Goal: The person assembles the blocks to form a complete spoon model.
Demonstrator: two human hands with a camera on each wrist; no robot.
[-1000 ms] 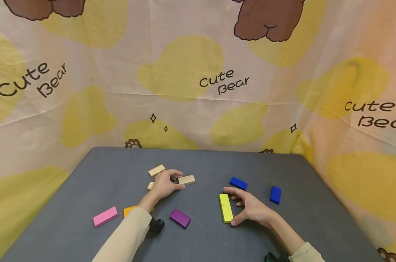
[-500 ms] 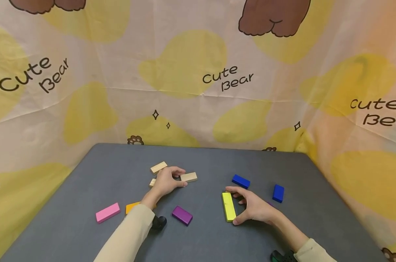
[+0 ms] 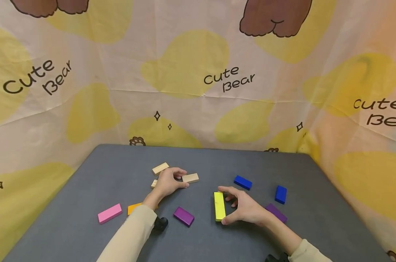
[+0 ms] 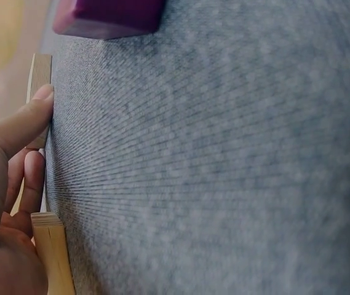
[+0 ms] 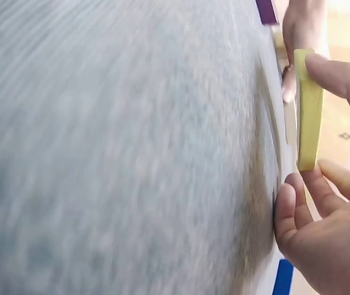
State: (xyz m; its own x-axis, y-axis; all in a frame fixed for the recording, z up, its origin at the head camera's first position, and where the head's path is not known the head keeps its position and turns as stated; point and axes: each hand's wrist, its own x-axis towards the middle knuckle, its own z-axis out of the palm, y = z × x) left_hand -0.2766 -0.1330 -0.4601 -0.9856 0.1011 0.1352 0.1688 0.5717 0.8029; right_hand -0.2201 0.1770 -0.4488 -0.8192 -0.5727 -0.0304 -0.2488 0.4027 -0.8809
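My left hand pinches a plain wooden block by its left end, which lies flat on the grey table. In the left wrist view the thumb presses along this block. Two more plain wooden blocks sit close by: one behind the hand, the other partly hidden by it. My right hand grips a yellow block by its two ends, thumb at the near end and fingers at the far end. In the right wrist view the yellow block stands off the table surface.
A purple block lies between the arms, another purple one beside the right forearm. Two blue blocks are at the right. A pink block and a half-covered orange block lie left. Patterned cloth hangs behind the table.
My right hand has moved left with the yellow block, and the purple block beside its forearm has come into view. The left hand stays at the wooden block.
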